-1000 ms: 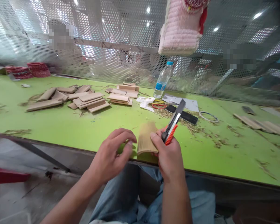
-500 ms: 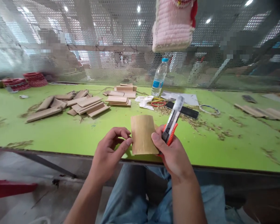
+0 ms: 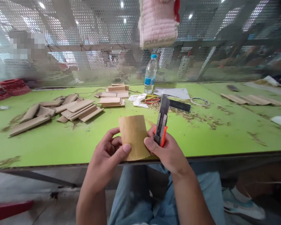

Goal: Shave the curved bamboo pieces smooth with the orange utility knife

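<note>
A curved tan piece of bamboo (image 3: 134, 136) is held upright over the table's front edge, its smooth rounded face toward me. My left hand (image 3: 111, 153) grips its left side, thumb on the front and fingers partly hidden behind. With its thumb, my right hand (image 3: 165, 148) presses the piece's right edge. The same hand also holds a utility knife (image 3: 162, 123) with an orange-and-black handle; its blade end points up and away from me, apart from the bamboo.
Several bamboo pieces (image 3: 81, 109) lie piled at left on the green table (image 3: 103, 137). Behind stand a water bottle (image 3: 150, 75) and a mesh screen (image 3: 96, 56). Wood shavings, a black bar (image 3: 179, 105) and a white ring (image 3: 199, 101) lie to the right. A person's shoe (image 3: 243, 204) shows below.
My left thumb has moved onto the bamboo's front face, where before the fingertips were only at its edge. The knife stands more upright. The view has turned right.
</note>
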The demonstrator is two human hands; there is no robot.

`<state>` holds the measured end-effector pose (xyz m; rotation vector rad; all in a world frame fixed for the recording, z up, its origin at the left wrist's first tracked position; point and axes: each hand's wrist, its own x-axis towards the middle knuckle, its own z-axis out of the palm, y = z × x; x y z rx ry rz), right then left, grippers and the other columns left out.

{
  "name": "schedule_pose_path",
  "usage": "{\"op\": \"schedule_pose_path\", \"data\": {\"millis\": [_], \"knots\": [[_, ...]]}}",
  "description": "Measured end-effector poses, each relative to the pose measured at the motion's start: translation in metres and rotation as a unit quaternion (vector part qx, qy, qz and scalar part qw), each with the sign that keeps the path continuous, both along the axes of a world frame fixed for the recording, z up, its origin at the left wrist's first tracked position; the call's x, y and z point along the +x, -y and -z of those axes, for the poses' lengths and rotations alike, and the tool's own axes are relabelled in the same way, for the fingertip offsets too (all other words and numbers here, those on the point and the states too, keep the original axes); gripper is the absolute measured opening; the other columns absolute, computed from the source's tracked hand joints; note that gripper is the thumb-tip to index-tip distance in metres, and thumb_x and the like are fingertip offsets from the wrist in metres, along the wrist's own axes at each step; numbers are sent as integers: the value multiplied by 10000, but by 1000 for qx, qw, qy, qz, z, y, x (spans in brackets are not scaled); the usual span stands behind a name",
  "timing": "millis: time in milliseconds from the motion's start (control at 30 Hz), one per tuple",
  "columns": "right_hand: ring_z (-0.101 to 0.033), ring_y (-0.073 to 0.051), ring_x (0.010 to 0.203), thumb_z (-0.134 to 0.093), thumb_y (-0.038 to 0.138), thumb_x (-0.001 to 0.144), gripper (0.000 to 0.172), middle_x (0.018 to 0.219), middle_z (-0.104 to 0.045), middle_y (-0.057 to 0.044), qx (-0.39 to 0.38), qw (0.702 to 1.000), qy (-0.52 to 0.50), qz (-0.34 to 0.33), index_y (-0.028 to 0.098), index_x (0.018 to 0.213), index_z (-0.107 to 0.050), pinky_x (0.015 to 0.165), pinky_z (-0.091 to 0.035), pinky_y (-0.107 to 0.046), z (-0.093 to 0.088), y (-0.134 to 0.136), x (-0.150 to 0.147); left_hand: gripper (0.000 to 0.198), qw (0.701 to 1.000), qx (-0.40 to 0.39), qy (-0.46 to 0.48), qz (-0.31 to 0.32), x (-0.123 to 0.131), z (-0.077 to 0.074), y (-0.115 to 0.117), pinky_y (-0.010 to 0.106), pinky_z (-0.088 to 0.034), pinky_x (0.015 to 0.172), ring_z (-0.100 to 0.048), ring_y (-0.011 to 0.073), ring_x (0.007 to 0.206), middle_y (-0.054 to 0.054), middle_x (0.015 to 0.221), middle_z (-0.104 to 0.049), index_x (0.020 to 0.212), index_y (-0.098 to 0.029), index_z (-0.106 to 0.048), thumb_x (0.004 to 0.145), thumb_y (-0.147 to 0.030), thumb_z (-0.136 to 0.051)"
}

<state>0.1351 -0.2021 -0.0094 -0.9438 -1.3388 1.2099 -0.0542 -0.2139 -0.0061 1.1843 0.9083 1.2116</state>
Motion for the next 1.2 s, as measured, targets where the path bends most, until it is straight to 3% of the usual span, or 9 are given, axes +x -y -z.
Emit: {"op": "schedule_pose_path", "data": {"millis": [100,200,333,467,633,800,967,1067,1200], "knots": [[-474,-86,542,-665,499,868,353,742,-577,35,-16,998,-52,-23,220,798,-460,539,-411,-233,0,-1,-4,407,994,24,0,-108,-1,3,-3,157,-412,511,-565,78,577,-36,746,-644,1149,-215,-525,851,-395,-736],[-493,-82,538,-705,482,837,371,808,-653,-4,-27,998,-54,-11,213,773,-459,526,-420,-231,-1,-2,-7,327,981,37,-51,-185,1,5,-3,184,-462,560,-588,100,603,-23,691,-645,934,-164,-600,809,-413,-771],[-488,-68,539,-776,433,769,385,896,-672,-19,-37,998,-49,10,202,747,-469,503,-411,-217,-2,-1,-7,284,983,44,-102,-149,3,1,1,254,-532,646,-665,184,717,42,742,-719,801,-144,-698,779,-412,-789],[-470,-65,547,-793,420,741,348,883,-659,-7,-41,997,-54,27,200,864,-553,489,-390,-199,1,-2,-6,253,985,55,-83,-141,8,-3,6,351,-552,893,-703,271,976,66,926,-775,911,-164,-759,747,-347,-820],[-446,-76,535,-760,445,769,356,765,-616,19,-33,999,-14,40,194,1004,-668,483,-357,-204,2,-3,-4,333,989,68,-107,-83,5,-1,11,425,-523,983,-681,313,1068,80,1028,-773,1038,-186,-775,758,-362,-807],[-497,-98,611,-725,453,805,275,773,-631,26,1,995,8,96,209,934,-713,573,-390,-218,1,-4,-3,674,989,112,-60,71,-18,10,6,391,-564,816,-687,345,1034,162,1169,-723,1221,-168,-710,811,-695,-617],[-529,-129,682,-706,452,819,249,812,-646,10,34,988,40,147,213,884,-731,632,-410,-233,1,-3,-3,1122,990,-16,38,136,-23,3,-1,393,-562,665,-725,395,922,218,1189,-702,1371,-149,-587,622,-963,-399],[-536,-135,683,-708,455,813,253,816,-649,5,43,989,42,136,214,882,-740,654,-430,-240,0,-3,-2,981,987,-99,58,110,-16,-9,-1,352,-548,603,-741,366,880,193,1187,-707,1349,-174,-595,724,-909,-417],[-526,-136,665,-710,456,808,257,770,-633,6,46,990,44,129,212,877,-751,649,-435,-244,-1,-4,-1,593,984,-153,68,68,-11,-16,-1,310,-543,581,-751,324,856,171,1176,-712,1308,-148,-606,902,-578,-557]]}}
